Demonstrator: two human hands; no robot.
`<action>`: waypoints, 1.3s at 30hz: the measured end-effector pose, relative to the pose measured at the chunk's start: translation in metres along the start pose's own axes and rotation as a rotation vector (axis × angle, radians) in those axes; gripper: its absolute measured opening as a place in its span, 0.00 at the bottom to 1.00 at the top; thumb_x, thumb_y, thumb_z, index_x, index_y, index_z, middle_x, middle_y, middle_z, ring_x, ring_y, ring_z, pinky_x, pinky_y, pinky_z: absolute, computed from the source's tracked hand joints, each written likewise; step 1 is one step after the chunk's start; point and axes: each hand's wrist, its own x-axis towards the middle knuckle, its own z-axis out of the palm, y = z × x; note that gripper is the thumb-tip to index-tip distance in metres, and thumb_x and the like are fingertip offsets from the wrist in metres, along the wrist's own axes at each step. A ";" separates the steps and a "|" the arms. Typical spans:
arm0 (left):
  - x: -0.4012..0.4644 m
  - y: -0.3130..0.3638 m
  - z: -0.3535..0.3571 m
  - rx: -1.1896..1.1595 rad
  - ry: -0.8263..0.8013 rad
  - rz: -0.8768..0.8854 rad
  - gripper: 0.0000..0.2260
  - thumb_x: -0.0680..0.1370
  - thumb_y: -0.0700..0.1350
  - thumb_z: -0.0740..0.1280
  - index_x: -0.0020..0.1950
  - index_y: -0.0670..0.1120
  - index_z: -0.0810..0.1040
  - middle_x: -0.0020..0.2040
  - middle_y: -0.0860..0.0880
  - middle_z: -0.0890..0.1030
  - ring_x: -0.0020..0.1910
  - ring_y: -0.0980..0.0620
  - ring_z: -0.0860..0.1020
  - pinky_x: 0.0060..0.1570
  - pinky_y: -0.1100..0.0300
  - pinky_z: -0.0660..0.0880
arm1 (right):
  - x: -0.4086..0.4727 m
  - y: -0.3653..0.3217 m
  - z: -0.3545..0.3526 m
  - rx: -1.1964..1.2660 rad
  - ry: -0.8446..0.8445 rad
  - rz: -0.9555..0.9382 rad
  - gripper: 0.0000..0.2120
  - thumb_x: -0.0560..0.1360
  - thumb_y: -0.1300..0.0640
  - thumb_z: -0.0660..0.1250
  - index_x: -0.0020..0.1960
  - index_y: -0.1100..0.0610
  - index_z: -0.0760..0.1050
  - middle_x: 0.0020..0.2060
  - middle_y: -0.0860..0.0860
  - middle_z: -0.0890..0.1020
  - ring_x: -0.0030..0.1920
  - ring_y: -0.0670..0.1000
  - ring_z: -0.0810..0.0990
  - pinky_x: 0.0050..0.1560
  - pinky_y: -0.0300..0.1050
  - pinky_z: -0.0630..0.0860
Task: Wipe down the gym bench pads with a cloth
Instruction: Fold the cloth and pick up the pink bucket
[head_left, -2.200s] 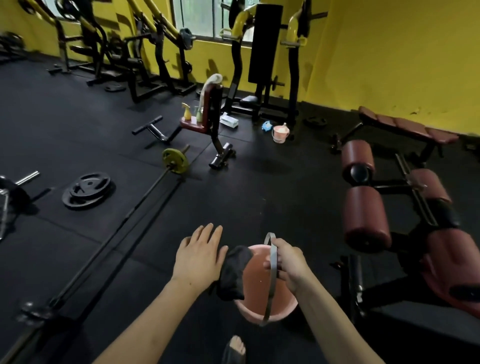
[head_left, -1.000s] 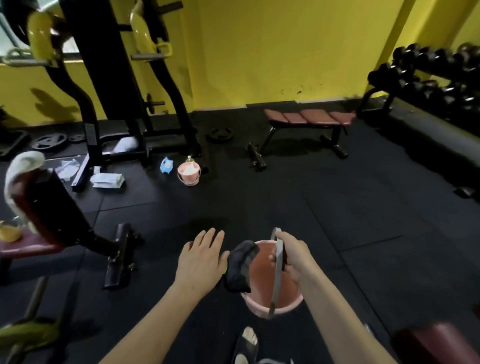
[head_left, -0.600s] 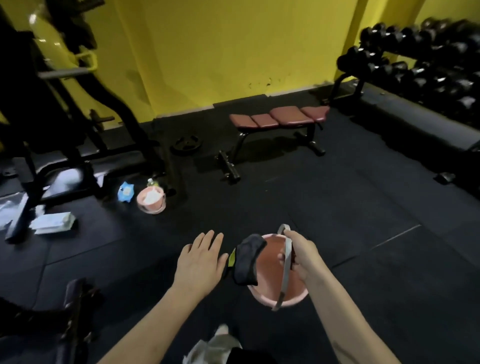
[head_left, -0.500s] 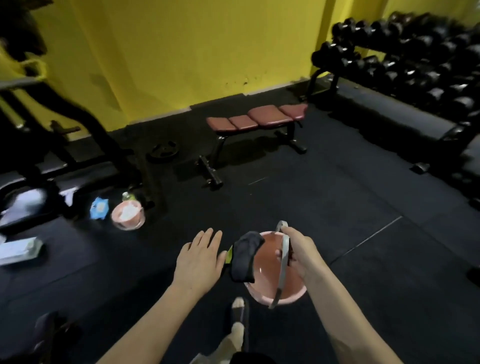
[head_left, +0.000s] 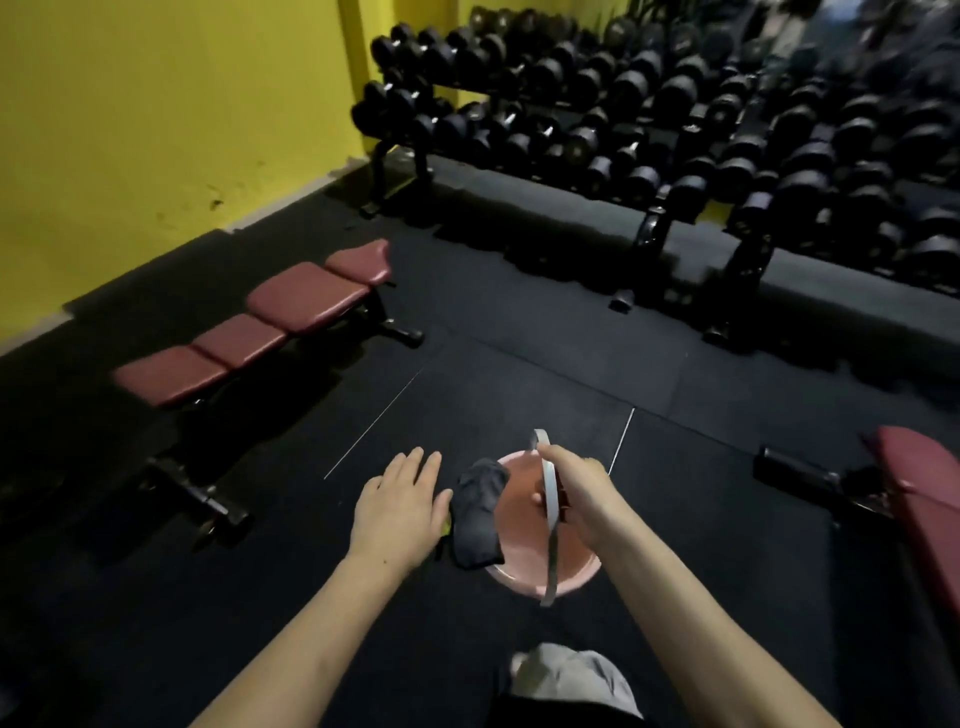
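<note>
Bench pads (head_left: 306, 299) are the target surfaces, and none is yet within reach of the cloth (head_left: 478, 512). Our right hand (head_left: 579, 501) grips the grey bail handle (head_left: 549, 499) of the pink bucket (head_left: 524, 558), fingers curled round the strap, and the bucket hangs above the floor (head_left: 519, 384). The dark cloth is draped over the bucket's left rim. Our left hand (head_left: 400, 506) has a released grip, fingers straight and spread, just beside the cloth; we cannot tell whether the thumb touches it.

Outward from the hands, the maroon bench stands ahead and to the left, along the yellow wall (head_left: 171, 114), its four pads in a row and well apart from us. A second maroon pad (head_left: 922, 499) shows at the right edge. A dumbbell rack (head_left: 649, 135) fills the far side.

We judge the task to be in its approach stage: supplies are in hand and no pad is being wiped. Remaining steps are to set the bucket down, take up the cloth and wipe each pad.
</note>
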 end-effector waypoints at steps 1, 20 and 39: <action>0.035 -0.002 -0.003 0.001 0.008 0.011 0.28 0.85 0.60 0.50 0.83 0.50 0.57 0.82 0.48 0.60 0.81 0.49 0.59 0.72 0.51 0.66 | 0.026 -0.019 -0.001 -0.002 0.019 0.007 0.26 0.65 0.37 0.72 0.50 0.57 0.85 0.35 0.53 0.85 0.39 0.54 0.88 0.56 0.58 0.82; 0.613 -0.098 -0.043 -0.048 0.041 -0.110 0.27 0.84 0.59 0.54 0.81 0.49 0.64 0.80 0.47 0.67 0.79 0.47 0.65 0.70 0.49 0.70 | 0.514 -0.391 0.067 0.011 0.003 -0.003 0.18 0.76 0.47 0.72 0.51 0.63 0.83 0.33 0.56 0.81 0.36 0.56 0.81 0.47 0.50 0.76; 1.171 -0.262 -0.114 -0.037 0.066 -0.232 0.27 0.84 0.59 0.55 0.81 0.50 0.64 0.80 0.48 0.67 0.79 0.46 0.65 0.71 0.49 0.69 | 0.952 -0.771 0.229 -0.058 -0.091 -0.038 0.19 0.78 0.45 0.70 0.50 0.63 0.84 0.35 0.57 0.84 0.38 0.56 0.83 0.54 0.58 0.81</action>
